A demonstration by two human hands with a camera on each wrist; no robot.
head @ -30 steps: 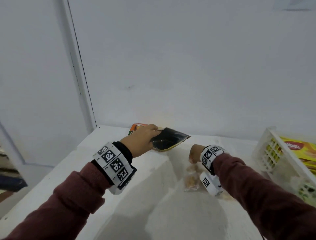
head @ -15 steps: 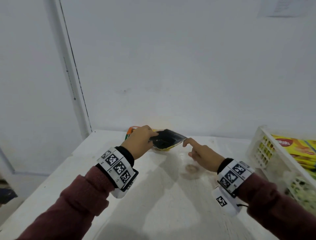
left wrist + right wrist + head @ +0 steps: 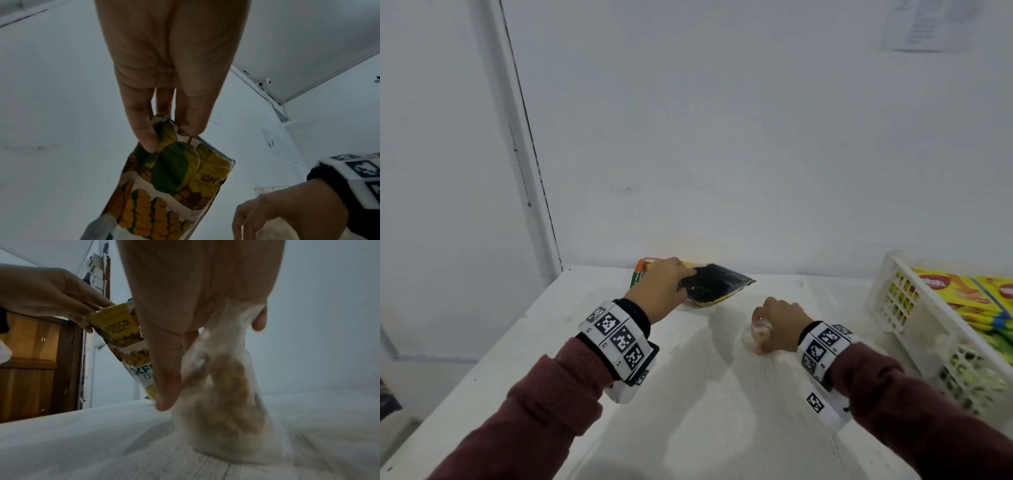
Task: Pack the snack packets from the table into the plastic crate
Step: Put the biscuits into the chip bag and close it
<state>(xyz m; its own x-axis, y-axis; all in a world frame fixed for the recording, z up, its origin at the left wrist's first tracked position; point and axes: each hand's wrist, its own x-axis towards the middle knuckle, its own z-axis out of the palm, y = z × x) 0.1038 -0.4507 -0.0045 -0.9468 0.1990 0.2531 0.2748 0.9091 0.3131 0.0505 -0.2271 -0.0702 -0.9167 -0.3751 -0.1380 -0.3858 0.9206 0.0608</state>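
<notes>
One white table (image 3: pixel 688 411) stood against a white wall, and one white plastic crate (image 3: pixel 914 329) with a lattice side rested at its right edge. Inside the crate lay yellow packets (image 3: pixel 969 301), at least two, each with a red oval logo; the writing on them was too small to read.

Two hands worked over the table. The left hand (image 3: pixel 661 291) pinched the top edge of one yellow snack packet (image 3: pixel 717 284) between the thumb and fingers and held it tilted near the far side of the table, its lower end close to the surface. The back of this packet looked black from the head view. On its printed side the right wrist view showed letters like "KF" and below them "Ch", with a small brand word higher up that was not clear. Behind this hand one orange and green packet (image 3: pixel 642 272) lay at the wall.

The right hand (image 3: pixel 779 322) was closed around the neck of one small clear bag (image 3: pixel 224 402) of pale snack pieces, whose bottom touched the table, well apart from the crate.
</notes>
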